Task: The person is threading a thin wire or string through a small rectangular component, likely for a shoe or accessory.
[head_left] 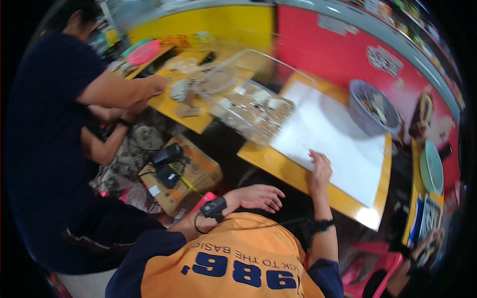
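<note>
My right hand [321, 171] is over the front edge of a white sheet [338, 144] on the yellow table. Its fingertips are drawn together, and a tiny pale speck shows beside them; what they hold, if anything, is too small to name. Low in front of my body, short of the table, my left hand [259, 197] is held palm turned inward with its fingers loosely stretched, holding nothing. A see-through plastic bin [238, 126] with brown and white pieces inside stands at the sheet's left side. On the sheet's far right sits a grey-purple basket [365, 119] with mixed small items in it.
At the left, a co-worker in dark clothes [54, 124] reaches over another yellow table [194, 121]. A cardboard box [203, 171] with black devices [168, 155] on top stands below. A green basin [431, 166] and a pink stool [392, 260] are at the right.
</note>
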Tool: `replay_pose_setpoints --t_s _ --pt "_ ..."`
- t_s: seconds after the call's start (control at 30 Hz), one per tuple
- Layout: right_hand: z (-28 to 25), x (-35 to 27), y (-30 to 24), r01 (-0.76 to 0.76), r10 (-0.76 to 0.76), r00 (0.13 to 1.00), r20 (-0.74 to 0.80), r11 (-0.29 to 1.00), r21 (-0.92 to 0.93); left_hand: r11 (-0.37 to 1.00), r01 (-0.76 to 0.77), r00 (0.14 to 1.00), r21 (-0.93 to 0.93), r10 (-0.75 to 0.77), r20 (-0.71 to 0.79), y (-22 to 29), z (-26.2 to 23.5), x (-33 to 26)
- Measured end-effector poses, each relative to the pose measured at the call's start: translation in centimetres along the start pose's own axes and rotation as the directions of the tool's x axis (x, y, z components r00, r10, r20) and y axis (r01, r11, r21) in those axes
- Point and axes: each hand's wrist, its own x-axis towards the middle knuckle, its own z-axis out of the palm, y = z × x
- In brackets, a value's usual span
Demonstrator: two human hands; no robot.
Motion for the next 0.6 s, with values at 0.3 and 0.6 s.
replay_pose_setpoints --t_s 0.3,0.6 --pt "-0.2 0.9 -1.0 -0.042 0.057 0.989 -0.135 0.993 0.114 1.0 0.024 0.999 0.002 -0.024 -0.026 0.6 0.1 0.2" --pt "0.6 1.3 -1.9 -0.091 0.115 0.978 -0.174 0.986 0.137 0.998 -0.056 0.997 0.012 0.057 -0.053 0.3 0.1 -0.7"
